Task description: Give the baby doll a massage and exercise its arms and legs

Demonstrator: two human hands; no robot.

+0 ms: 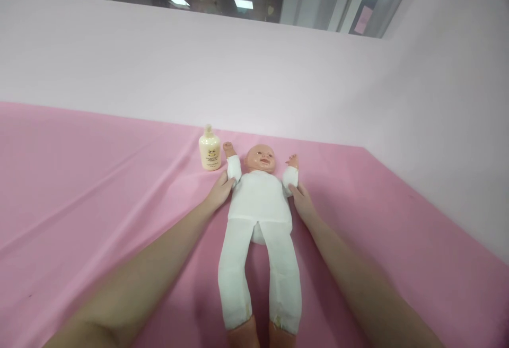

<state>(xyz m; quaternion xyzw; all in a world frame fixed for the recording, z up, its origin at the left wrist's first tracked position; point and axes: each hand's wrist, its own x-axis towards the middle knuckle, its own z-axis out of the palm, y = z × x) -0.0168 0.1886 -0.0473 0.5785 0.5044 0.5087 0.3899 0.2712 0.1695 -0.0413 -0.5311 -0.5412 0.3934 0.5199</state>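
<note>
Doll (259, 199) in white, face up on pink cloth (99, 194); my left hand (219, 193) and right hand (303, 202) press its sides, fingers together.

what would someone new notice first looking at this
A baby doll in white clothes lies face up in the middle of a pink cloth, head away from the camera. The left hand and right hand rest against its sides just under the raised arms. A cream pump bottle stands upright just left of the doll's head, before a pale pink wall.
</note>
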